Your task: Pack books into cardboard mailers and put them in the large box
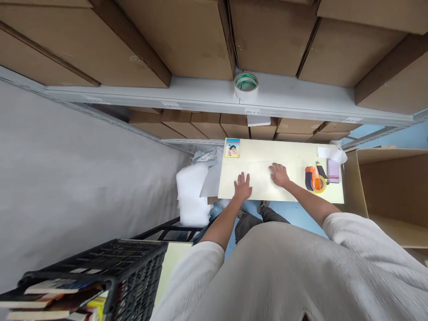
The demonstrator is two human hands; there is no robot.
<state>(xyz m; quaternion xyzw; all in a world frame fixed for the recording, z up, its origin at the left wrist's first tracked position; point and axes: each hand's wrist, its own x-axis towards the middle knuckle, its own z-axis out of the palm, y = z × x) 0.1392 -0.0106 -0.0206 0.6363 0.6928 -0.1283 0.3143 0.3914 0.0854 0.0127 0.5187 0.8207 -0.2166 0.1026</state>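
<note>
My left hand (243,187) lies flat on the pale yellow tabletop (294,154), near its front edge, with the fingers spread. Farther right, my right hand (280,174) also rests on the surface, palm down, its fingers stretched out and slightly bent. A faint, pale, sheet-like area shows around the hands; whether it is a thin film or only glare I cannot make out. A small booklet (232,148) with a cartoon cover sits at the back left corner. An orange tape dispenser (314,179) with a tape roll stands to the right of my right hand.
Beside the dispenser are a black-and-yellow cutter (321,171) and a purple item (333,171). A white tape roll (246,85) sits on the shelf (200,91) among cardboard boxes. White foam wrap (193,194) stands left, an open carton (354,183) right, a black crate (137,276) of books behind left.
</note>
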